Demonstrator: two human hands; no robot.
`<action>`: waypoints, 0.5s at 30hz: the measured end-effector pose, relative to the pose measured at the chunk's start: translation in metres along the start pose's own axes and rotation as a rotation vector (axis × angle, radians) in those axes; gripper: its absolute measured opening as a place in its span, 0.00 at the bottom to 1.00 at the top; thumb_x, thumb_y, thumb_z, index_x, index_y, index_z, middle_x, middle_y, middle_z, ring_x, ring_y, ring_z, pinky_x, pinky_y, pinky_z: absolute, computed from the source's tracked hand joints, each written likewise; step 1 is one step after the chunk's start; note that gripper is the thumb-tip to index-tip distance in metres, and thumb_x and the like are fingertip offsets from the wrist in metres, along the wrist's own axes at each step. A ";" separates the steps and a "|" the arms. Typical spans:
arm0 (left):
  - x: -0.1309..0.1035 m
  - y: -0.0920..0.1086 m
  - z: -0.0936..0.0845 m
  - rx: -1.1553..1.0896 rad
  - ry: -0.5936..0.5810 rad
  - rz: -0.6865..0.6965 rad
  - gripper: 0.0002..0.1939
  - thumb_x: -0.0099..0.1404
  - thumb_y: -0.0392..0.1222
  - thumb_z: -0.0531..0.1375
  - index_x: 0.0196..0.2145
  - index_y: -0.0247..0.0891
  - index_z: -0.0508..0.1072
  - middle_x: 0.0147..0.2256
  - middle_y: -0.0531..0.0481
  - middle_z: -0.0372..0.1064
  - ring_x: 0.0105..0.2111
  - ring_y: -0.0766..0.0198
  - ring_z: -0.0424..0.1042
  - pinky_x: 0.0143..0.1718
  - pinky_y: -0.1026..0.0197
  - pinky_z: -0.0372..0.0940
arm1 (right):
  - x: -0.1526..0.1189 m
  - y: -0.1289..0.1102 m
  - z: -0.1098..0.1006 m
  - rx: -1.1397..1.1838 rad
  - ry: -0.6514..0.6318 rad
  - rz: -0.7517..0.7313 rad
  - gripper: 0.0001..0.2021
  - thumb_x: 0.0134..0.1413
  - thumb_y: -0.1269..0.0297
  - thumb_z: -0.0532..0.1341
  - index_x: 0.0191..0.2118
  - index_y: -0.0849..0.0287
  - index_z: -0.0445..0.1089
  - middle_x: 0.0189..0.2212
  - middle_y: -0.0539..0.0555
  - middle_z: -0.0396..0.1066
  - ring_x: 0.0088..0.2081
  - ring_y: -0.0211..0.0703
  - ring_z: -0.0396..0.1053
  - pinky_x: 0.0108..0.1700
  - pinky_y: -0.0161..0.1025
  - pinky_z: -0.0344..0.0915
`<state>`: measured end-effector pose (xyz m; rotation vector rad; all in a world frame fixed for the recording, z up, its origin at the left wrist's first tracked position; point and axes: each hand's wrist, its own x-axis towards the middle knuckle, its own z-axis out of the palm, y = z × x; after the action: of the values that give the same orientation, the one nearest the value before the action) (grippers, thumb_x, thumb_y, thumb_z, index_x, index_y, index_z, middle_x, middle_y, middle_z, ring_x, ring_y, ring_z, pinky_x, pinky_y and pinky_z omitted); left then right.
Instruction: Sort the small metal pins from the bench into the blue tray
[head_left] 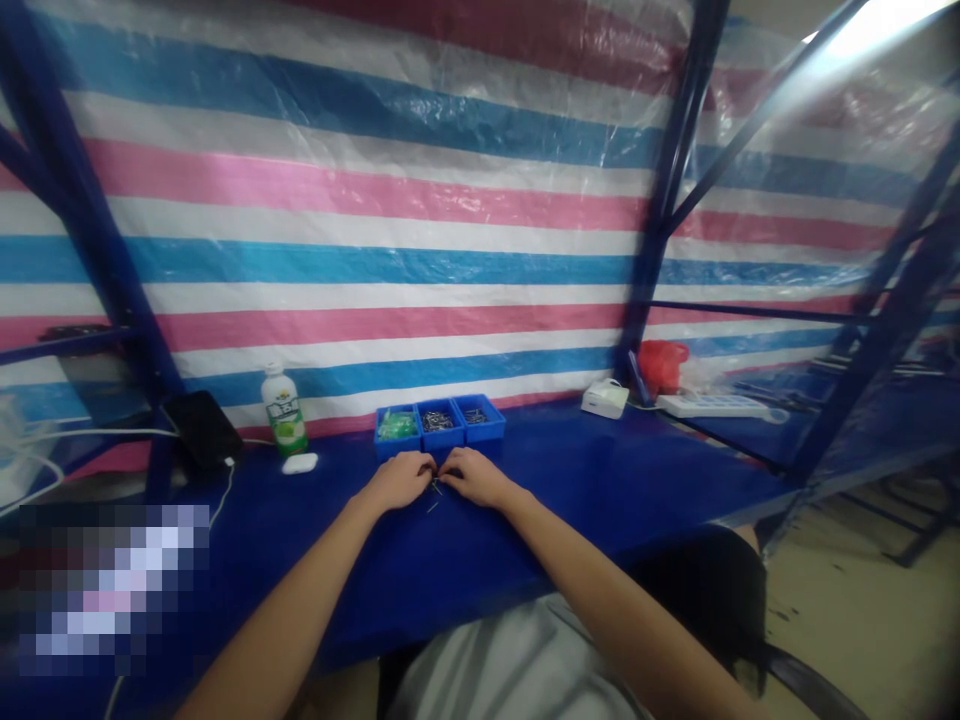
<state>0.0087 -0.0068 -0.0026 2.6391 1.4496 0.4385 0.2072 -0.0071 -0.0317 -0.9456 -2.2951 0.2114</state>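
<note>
My left hand [403,482] and my right hand [475,478] meet over the blue table, fingertips pinched close together. Whatever small item lies between them is too tiny and blurred to name. Just below the fingertips is a thin metal piece [432,507], like a pin or screw. Right behind my hands stand three small blue bins side by side. The left bin [386,447] holds green plastic pieces, the middle bin [444,437] dark metal screw-like parts, and the right bin [485,432] a few thin metal parts.
On the left are a bottle [283,410], a white case [300,463] and a black phone [201,428] with a cable. A white box [604,399], red bag [661,366] and power strip [716,407] sit to the right. Blue posts [660,210] frame striped sheeting.
</note>
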 end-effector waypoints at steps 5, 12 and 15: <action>0.000 0.002 -0.001 0.005 -0.002 -0.008 0.14 0.65 0.41 0.52 0.43 0.47 0.75 0.43 0.49 0.74 0.42 0.56 0.72 0.40 0.60 0.63 | -0.003 0.003 -0.005 0.098 0.105 0.094 0.10 0.58 0.70 0.58 0.42 0.57 0.75 0.36 0.55 0.75 0.38 0.44 0.71 0.44 0.39 0.64; -0.001 0.004 -0.001 0.023 -0.007 -0.024 0.13 0.63 0.42 0.54 0.43 0.46 0.75 0.42 0.49 0.74 0.39 0.58 0.73 0.38 0.61 0.63 | -0.005 0.014 -0.016 0.259 0.340 0.206 0.12 0.57 0.68 0.56 0.44 0.58 0.74 0.39 0.56 0.75 0.39 0.44 0.71 0.46 0.42 0.65; -0.001 0.004 -0.001 0.018 -0.002 -0.022 0.13 0.63 0.42 0.55 0.43 0.46 0.75 0.40 0.49 0.74 0.38 0.58 0.73 0.38 0.61 0.63 | -0.002 0.013 -0.023 0.526 0.373 0.319 0.11 0.53 0.62 0.61 0.41 0.59 0.73 0.34 0.54 0.76 0.32 0.43 0.72 0.38 0.40 0.66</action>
<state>0.0112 -0.0105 -0.0008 2.6336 1.4878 0.4226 0.2299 -0.0012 -0.0197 -0.9639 -1.6228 0.6763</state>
